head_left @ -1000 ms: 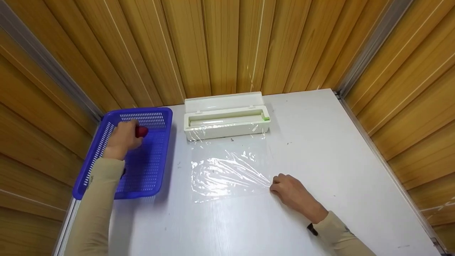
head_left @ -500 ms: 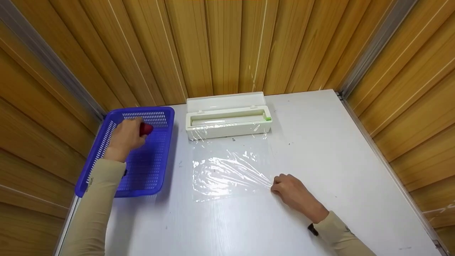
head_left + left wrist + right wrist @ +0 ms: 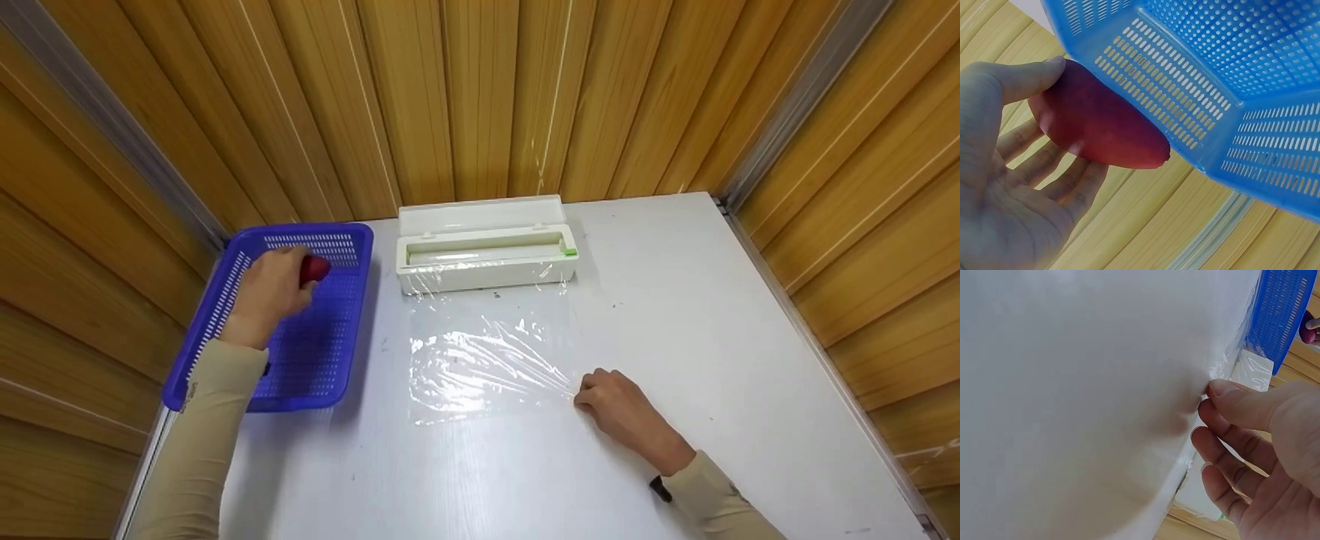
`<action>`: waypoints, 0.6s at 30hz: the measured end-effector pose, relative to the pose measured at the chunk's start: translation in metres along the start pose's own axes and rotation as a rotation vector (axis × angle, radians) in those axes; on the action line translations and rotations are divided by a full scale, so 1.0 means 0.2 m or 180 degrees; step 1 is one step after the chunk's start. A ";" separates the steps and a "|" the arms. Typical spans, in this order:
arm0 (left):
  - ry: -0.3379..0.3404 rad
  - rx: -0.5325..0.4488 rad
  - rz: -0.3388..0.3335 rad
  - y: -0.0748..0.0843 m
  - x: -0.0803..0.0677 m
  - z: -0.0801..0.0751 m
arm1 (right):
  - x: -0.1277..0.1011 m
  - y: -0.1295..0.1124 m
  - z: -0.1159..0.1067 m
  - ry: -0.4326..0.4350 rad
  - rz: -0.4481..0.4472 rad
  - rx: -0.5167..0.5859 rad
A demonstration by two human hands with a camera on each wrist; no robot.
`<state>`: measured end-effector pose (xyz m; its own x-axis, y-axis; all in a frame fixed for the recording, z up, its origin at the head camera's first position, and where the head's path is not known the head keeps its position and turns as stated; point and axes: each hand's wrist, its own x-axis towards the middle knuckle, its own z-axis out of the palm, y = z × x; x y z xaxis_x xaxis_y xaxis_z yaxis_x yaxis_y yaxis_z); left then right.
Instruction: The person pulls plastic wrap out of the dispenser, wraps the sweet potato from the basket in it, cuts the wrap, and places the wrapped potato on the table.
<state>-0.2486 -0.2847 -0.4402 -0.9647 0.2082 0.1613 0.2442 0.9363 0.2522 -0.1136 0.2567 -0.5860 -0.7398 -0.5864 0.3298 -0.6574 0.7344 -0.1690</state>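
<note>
Red fruit (image 3: pixel 1098 129): smooth, matte, oval, tapering to a point; gripped by left hand (image 3: pixel 268 292) above blue basket (image 3: pixel 330 360). Right hand (image 3: pixel 619 412), right of basket, pinches clear film sheet (image 3: pixel 480 364) edge.

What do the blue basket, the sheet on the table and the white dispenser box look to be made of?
Blue basket: moulded plastic, slightly glossy, with perforated walls. Sheet: thin clear cling film, judging by wrinkles and glare. Dispenser box: smooth white plastic, probably, with a green end tab.
</note>
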 end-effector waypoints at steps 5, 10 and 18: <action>0.0044 -0.0021 0.0012 0.01 -0.03 0.00 | 0.00 -0.01 0.00 -0.0050 0.0037 -0.0005; 0.0061 -0.0017 0.0039 0.02 -0.04 0.00 | -0.01 -0.02 0.00 -0.0053 0.0067 -0.0085; 0.0256 0.0030 0.0181 0.08 -0.03 0.01 | 0.00 -0.03 -0.01 -0.0006 0.0085 -0.0088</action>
<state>-0.2390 -0.2712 -0.4388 -0.9382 0.2382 0.2511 0.2971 0.9263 0.2316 -0.1098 0.2540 -0.5827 -0.7573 -0.5672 0.3237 -0.6333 0.7588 -0.1520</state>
